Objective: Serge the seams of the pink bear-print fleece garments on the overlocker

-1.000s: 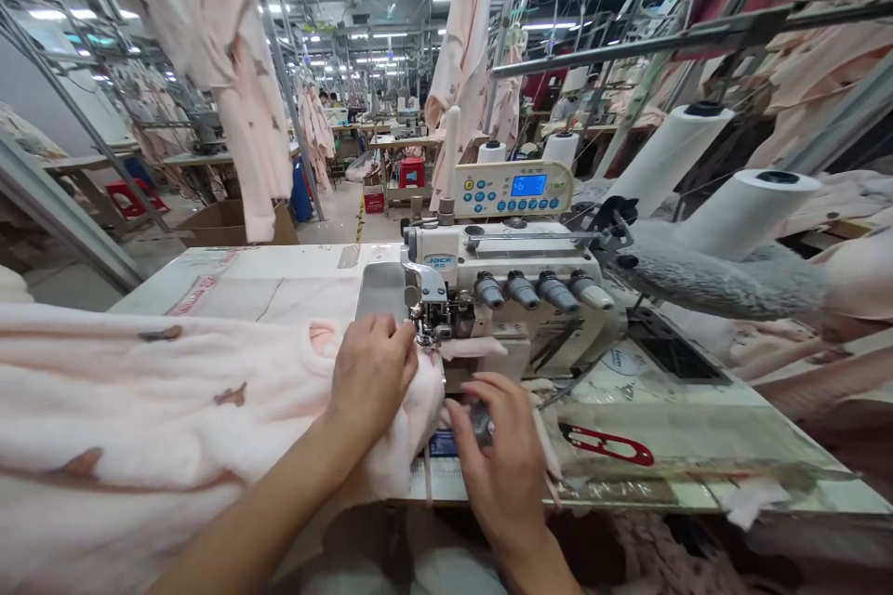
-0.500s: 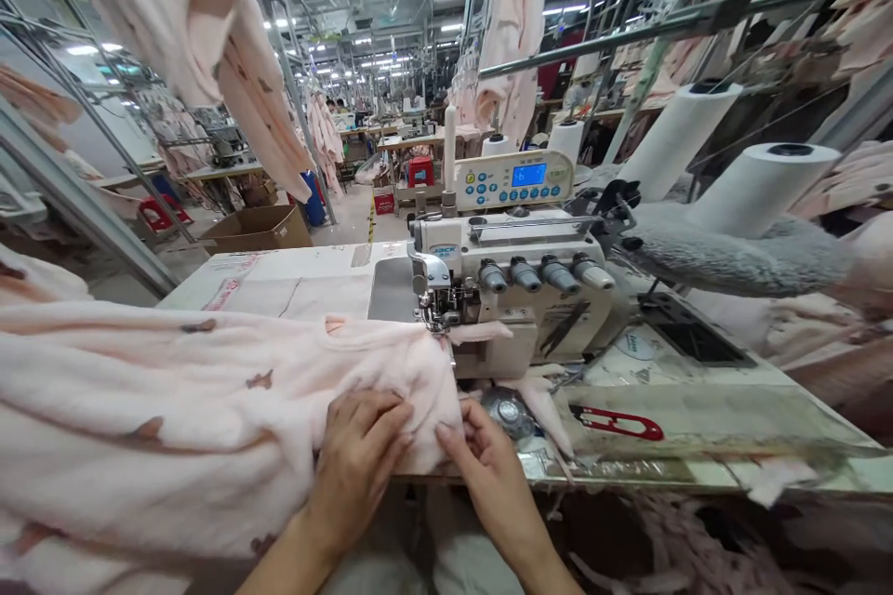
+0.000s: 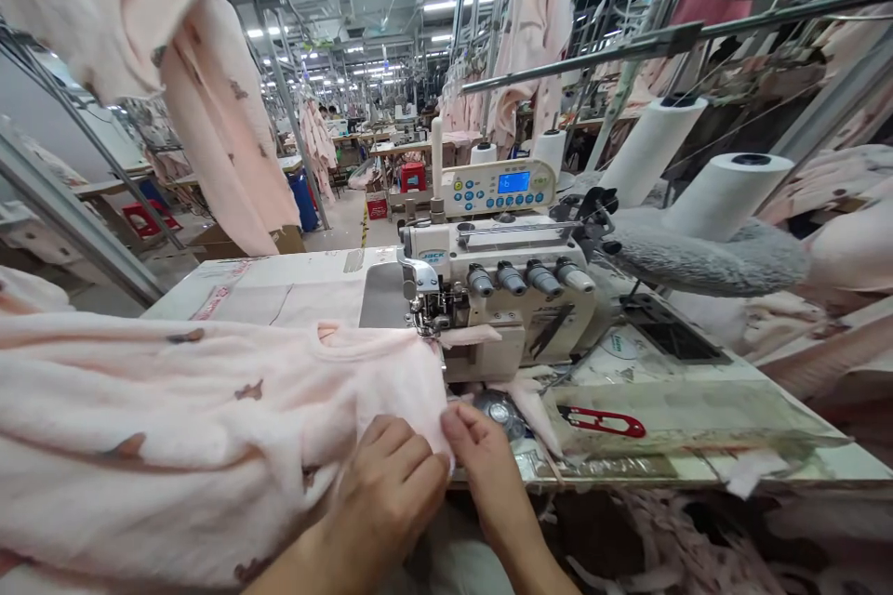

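Note:
A pale pink fleece garment (image 3: 230, 409) with small brown patches spreads over the left of the sewing table. Its far edge runs under the presser foot of a white overlock sewing machine (image 3: 488, 251). My left hand (image 3: 397, 493) has its fingers curled on the fabric near the front edge, closed on a fold of it. Close beside it, my right hand (image 3: 485, 451) pinches the garment's right edge between thumb and fingers. The fabric between hands and machine lies fairly flat. The left fingertips are partly hidden.
Red-handled thread snips (image 3: 604, 421) lie right of the machine, near pink fabric scraps (image 3: 534, 414). White thread cones (image 3: 729, 195) stand behind on the right. A pink garment (image 3: 216, 112) hangs at upper left. A metal rail (image 3: 586, 56) crosses above the machine.
My left hand has shifted right and nearer to me, close to my right hand. The fabric before the machine looks smoother. The whole view has shifted slightly.

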### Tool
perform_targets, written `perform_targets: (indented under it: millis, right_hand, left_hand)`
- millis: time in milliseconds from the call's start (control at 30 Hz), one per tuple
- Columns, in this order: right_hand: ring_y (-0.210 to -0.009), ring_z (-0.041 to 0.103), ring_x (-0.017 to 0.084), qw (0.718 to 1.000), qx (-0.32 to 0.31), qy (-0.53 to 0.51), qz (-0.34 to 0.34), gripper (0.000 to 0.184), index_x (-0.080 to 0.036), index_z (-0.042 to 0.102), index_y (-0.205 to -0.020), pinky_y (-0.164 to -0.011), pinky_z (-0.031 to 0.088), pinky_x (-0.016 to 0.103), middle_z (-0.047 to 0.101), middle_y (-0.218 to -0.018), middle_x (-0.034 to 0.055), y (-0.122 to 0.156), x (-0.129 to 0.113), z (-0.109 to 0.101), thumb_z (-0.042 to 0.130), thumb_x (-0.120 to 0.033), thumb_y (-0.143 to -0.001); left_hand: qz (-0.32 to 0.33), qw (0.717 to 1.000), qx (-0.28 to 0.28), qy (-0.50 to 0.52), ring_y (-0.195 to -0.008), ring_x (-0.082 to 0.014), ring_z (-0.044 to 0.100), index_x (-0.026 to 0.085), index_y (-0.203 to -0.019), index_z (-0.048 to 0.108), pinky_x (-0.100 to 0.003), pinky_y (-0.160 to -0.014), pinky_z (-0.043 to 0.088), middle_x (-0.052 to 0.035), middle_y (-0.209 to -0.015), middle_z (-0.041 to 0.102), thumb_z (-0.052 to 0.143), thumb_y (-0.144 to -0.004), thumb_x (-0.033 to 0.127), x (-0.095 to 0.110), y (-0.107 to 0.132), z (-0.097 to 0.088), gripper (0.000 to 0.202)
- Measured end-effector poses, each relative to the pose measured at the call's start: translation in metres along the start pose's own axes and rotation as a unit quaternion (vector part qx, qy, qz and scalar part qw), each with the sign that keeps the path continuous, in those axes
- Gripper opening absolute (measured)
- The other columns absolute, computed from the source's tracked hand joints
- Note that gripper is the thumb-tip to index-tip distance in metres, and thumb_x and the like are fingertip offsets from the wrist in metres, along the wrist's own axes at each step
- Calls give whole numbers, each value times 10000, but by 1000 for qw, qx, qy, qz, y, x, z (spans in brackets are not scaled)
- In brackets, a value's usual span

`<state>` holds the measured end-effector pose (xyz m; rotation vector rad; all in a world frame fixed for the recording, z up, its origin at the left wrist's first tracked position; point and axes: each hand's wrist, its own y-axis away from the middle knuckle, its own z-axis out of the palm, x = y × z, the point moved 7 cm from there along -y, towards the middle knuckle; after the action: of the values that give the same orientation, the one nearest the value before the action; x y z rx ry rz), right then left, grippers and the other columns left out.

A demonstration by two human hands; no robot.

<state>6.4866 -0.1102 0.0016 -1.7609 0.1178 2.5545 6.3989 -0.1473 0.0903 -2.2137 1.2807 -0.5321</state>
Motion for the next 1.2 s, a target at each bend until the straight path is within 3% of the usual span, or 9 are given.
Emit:
perform_targets:
  millis: [133,233,333,567,700,833,1000,1133,1200]
  right_hand:
    - [-561,414,114,1000,-4,18,-13,376,-156,547,-723,-501,330,197,498,-616,-18,1,-10,6,637,-521,-733]
    - [-621,450,141,996,15,74,-54,336,-154,585,-775,-539,359,213,525,-661,5,5,-19,1,590,-490,-783]
    - [-601,435,138,994,21,97,-44,355,-155,580,-748,-527,349,215,504,-647,1,6,-13,-5,583,-509,-776]
    - [-532,373,103,997,38,61,-27,400,-153,553,-678,-478,304,190,472,-584,-22,-3,-5,-8,635,-543,-720]
    - [-519,384,97,999,38,20,-23,407,-146,581,-713,-468,308,187,508,-593,-17,-9,-5,-8,639,-549,-721]
    - [-609,505,128,1000,-6,-19,-14,343,-156,595,-770,-561,397,203,583,-665,2,-7,-3,-5,659,-491,-737]
    - [-750,610,185,999,-26,-38,3,385,-201,507,-1051,-730,476,301,659,-819,46,13,3,-1,637,-438,-776]
    - [-826,624,181,999,13,17,-46,545,-221,317,-1308,-786,482,309,665,-875,51,29,-1,-6,546,-362,-834]
    - [-826,631,171,991,26,96,-86,522,-225,305,-1339,-715,501,257,663,-892,52,33,-6,-9,492,-290,-855]
  left_hand:
    - [-69,998,-8,-1,-804,-175,510,155,-895,569,-303,-696,418,-68,-856,593,376,-906,224,-34,-26,-8,205]
    - [-92,993,-41,-67,-776,-178,518,160,-1026,574,-309,-682,431,-59,-857,588,367,-905,205,-53,-40,-3,245]
    - [-101,985,-88,-109,-710,-175,506,156,-1103,569,-310,-638,428,-55,-830,577,400,-888,222,-56,-42,11,281]
    - [-98,977,-103,-158,-754,-194,505,172,-1151,560,-322,-660,426,-72,-889,575,490,-841,237,-55,-45,17,325]
    - [-74,985,-62,-140,-880,-219,497,180,-1169,550,-345,-756,425,-92,-1004,566,459,-848,178,-46,-36,11,334]
    - [-53,996,19,-76,-1026,-230,485,168,-1125,568,-355,-886,364,-96,-1115,571,474,-846,187,-30,-2,5,295]
    - [-50,994,80,-52,-889,-168,564,175,-1055,593,-337,-861,366,-41,-903,669,464,-838,69,-23,21,4,274]
    - [-35,994,94,-36,-813,-164,574,151,-1053,589,-342,-813,388,-57,-843,661,474,-832,46,-20,17,-2,270]
    - [-30,994,92,-40,-804,-170,566,129,-1050,585,-350,-809,386,-69,-830,650,473,-830,38,-18,15,-4,263]
